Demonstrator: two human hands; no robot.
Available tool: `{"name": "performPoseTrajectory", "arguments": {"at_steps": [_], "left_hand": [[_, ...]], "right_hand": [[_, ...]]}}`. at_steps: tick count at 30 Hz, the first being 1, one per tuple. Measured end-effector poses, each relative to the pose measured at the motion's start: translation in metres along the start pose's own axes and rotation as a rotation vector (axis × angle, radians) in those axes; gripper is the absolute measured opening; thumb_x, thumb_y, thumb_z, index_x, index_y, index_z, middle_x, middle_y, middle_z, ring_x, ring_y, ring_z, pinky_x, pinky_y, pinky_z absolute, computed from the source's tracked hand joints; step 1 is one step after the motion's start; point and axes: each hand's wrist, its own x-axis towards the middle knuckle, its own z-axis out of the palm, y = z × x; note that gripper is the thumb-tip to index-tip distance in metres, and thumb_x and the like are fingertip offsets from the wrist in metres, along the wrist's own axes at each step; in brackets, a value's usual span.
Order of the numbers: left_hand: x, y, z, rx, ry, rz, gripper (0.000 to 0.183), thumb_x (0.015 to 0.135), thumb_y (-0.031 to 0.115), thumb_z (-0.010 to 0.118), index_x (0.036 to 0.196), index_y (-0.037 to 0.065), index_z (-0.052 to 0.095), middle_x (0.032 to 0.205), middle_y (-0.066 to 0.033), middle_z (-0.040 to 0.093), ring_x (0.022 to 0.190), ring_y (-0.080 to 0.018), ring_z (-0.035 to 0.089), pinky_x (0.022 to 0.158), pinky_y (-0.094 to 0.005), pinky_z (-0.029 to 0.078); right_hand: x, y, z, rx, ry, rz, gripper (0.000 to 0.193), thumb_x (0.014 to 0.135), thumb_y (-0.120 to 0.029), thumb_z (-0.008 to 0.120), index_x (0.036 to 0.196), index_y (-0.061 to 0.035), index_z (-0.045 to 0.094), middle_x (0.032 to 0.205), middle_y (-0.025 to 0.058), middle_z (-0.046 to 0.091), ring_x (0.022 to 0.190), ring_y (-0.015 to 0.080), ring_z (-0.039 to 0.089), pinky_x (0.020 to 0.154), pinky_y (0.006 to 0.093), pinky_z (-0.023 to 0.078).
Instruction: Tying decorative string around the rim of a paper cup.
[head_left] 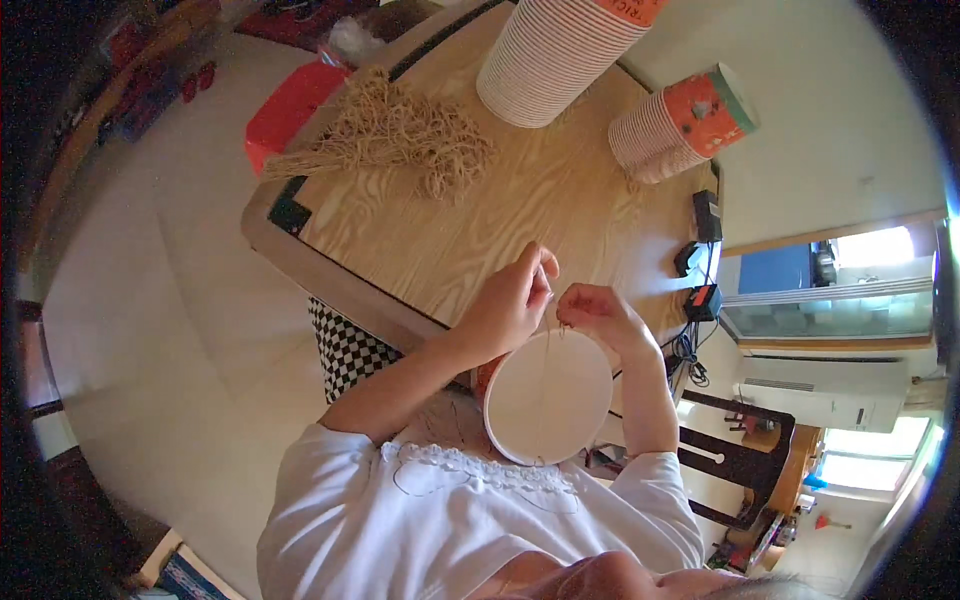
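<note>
A white paper tub (590,395) with a reddish-orange printed side rests close against my front, its round white end turned up. A thin strand of twine (544,385) runs across that round face, from the edge by my chest up to my fingers. My left hand (510,305) is curled above the tub's far left edge, its fingertips pinched at the strand. Just to the right, my right hand (600,315) pinches a small loop of the twine at the far edge. The fingertips are small and partly hidden. A gap lies between the two hands.
A tangled heap of tan twine (400,135) lies on the wooden table (450,240). Behind it stand a tall stack of paper tubs (560,60) and a shorter printed stack (680,125). Black adapters (706,215) and cables sit along the right edge. A red container (295,110) is at the left.
</note>
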Motion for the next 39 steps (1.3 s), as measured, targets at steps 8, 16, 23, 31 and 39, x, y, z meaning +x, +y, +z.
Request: {"name": "performPoseTrajectory", "arguments": {"at_steps": [8,16,23,31,39], "left_hand": [[-0.007,0.002,-0.005,-0.017,0.027,-0.028,0.023,0.075,-0.005,0.059,0.088,0.003,0.042,0.068,-0.0104,0.054,0.063,-0.0263,0.058,0.056,-0.0360,0.045],[-0.001,-0.003,-0.021,0.155,0.017,0.060,0.014,0.078,0.000,0.057,0.089,0.002,0.049,0.071,-0.0107,0.058,0.066,-0.0281,0.059,0.061,-0.0366,0.046],[0.002,-0.019,-0.013,0.138,-0.209,0.061,0.013,0.075,0.009,0.063,0.086,0.001,0.065,0.077,-0.0143,0.064,0.072,-0.0267,0.063,0.064,-0.0350,0.048],[0.002,-0.052,0.007,0.112,-0.115,-0.108,0.010,0.075,0.012,0.064,0.078,0.002,0.066,0.071,-0.0152,0.064,0.064,-0.0253,0.063,0.061,-0.0352,0.048],[0.003,-0.060,0.017,-0.003,-0.137,-0.169,0.013,0.076,0.012,0.064,0.083,0.001,0.063,0.072,-0.0126,0.065,0.064,-0.0229,0.063,0.059,-0.0348,0.047]], "right_hand": [[0.005,0.005,-0.007,0.061,-0.128,-0.028,0.008,0.080,-0.008,0.062,0.080,-0.0017,0.056,0.076,-0.0015,0.054,0.072,0.0060,0.050,0.064,0.0193,0.040],[0.004,0.011,-0.017,0.067,-0.189,-0.038,0.011,0.081,-0.015,0.062,0.081,-0.0046,0.059,0.079,-0.0012,0.058,0.075,0.0072,0.052,0.069,0.0228,0.043],[0.005,0.018,-0.011,0.151,-0.141,-0.037,0.011,0.081,-0.013,0.061,0.080,-0.0035,0.057,0.076,-0.0012,0.055,0.070,0.0065,0.050,0.062,0.0211,0.041],[0.005,0.030,0.002,0.272,0.041,-0.114,0.006,0.083,-0.010,0.060,0.080,-0.0049,0.057,0.078,-0.0007,0.056,0.073,0.0083,0.051,0.065,0.0229,0.042],[0.020,0.059,0.002,0.330,0.009,-0.500,0.007,0.076,0.002,0.063,0.079,-0.0023,0.059,0.084,0.0063,0.055,0.081,0.0161,0.053,0.072,0.0276,0.043]]}}
